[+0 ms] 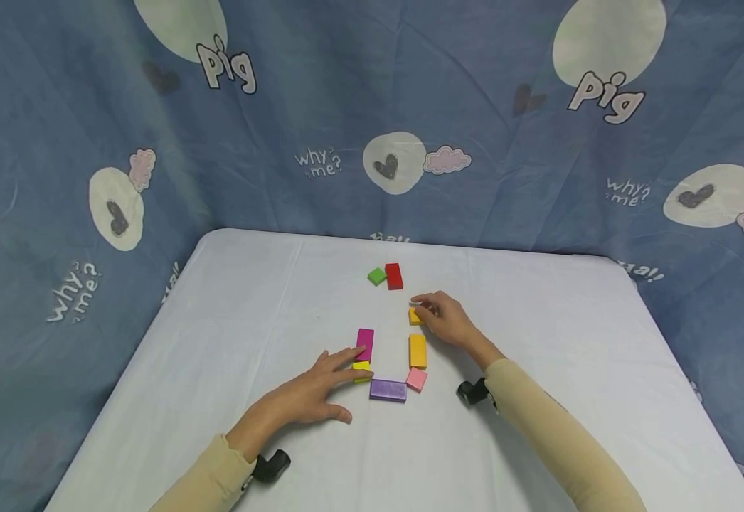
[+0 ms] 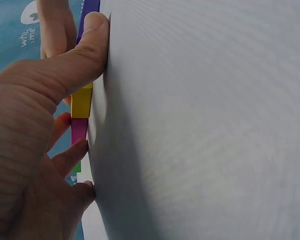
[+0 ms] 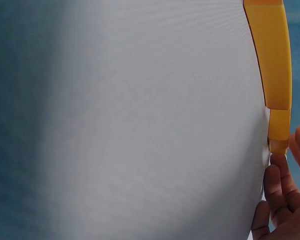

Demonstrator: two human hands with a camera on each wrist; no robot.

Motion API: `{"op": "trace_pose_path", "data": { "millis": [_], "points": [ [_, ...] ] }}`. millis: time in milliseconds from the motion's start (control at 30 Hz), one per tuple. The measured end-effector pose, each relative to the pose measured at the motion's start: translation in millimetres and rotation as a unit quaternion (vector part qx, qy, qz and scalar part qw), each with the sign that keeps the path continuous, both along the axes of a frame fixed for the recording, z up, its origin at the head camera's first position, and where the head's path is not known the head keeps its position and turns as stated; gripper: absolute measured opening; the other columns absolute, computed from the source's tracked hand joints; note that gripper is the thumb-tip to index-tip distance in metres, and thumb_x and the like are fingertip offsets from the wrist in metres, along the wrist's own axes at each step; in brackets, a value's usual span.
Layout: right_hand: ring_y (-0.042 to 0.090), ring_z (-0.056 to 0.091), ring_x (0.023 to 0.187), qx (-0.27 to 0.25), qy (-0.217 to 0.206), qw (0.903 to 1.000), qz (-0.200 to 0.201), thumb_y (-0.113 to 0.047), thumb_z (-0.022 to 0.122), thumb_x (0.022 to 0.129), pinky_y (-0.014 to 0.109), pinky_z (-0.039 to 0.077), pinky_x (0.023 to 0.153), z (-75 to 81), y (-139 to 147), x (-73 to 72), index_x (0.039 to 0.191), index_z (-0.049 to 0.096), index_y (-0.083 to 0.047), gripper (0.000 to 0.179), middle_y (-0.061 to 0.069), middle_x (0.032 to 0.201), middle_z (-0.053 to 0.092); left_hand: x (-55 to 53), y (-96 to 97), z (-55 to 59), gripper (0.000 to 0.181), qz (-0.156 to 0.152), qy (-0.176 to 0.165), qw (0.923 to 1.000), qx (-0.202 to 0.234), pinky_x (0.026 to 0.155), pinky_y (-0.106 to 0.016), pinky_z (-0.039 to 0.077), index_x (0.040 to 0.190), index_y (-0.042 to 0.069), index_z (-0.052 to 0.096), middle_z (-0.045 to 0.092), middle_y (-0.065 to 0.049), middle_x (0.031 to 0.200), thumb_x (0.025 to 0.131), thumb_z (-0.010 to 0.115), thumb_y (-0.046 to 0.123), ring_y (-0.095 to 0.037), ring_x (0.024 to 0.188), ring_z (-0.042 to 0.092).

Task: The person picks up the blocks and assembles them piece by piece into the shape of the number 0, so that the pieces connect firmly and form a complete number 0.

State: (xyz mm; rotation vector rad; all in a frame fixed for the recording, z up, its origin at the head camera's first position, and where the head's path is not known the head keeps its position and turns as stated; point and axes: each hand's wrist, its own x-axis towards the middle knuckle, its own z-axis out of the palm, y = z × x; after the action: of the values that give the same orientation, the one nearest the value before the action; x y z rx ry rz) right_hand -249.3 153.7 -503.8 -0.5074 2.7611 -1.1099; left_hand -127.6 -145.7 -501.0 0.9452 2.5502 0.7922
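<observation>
My left hand (image 1: 313, 390) lies palm down with its fingers spread. One fingertip reaches over the yellow block (image 1: 360, 367) and another over the magenta block (image 1: 365, 340); its thumb points toward the purple block (image 1: 388, 390). At the far end of the right-hand row, my right hand (image 1: 447, 320) holds a small orange block (image 1: 415, 316) with bent fingers. In the right wrist view, fingertips meet that block's (image 3: 278, 125) far end, with the thumb just beside it. Nearer to me is a longer orange block (image 1: 417, 351), then a pink block (image 1: 417, 379) by the purple one.
Beyond the hands, a green block (image 1: 377, 276) and a red block (image 1: 394, 276) lie side by side. All of it is on a white-covered table (image 1: 269, 299). A blue printed curtain (image 1: 321, 92) hangs behind and at both sides.
</observation>
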Motion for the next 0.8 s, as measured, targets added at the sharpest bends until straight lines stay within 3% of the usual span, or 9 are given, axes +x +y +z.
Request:
{"op": "trace_pose_path", "data": {
  "millis": [533,800],
  "points": [
    [0.02,0.053,0.085,0.004,0.007,1.0,0.0,-0.017,0.066,0.094,0.032,0.047,0.075,-1.8,1.5,2.7,0.118,0.07,-0.01,0.024,0.003,0.098,0.062,-1.3,-0.6,-2.3,0.074,-0.004,0.003,1.0,0.003,0.115,-0.054,0.009,0.143,0.027,0.052,0.022,-0.008,0.16,0.076,0.083,0.035,-0.028,0.146,0.019],
    [0.019,0.052,0.086,0.001,-0.021,0.9998,0.006,-0.018,0.067,0.094,0.032,0.045,0.074,-2.3,-0.4,5.1,0.118,0.071,-0.013,0.024,0.001,0.1,0.062,-1.7,-0.6,-2.6,0.073,-0.005,0.009,0.9999,0.006,0.115,-0.054,0.009,0.142,0.026,0.052,0.023,-0.009,0.16,0.076,0.083,0.035,-0.029,0.146,0.02]
  ]
}}
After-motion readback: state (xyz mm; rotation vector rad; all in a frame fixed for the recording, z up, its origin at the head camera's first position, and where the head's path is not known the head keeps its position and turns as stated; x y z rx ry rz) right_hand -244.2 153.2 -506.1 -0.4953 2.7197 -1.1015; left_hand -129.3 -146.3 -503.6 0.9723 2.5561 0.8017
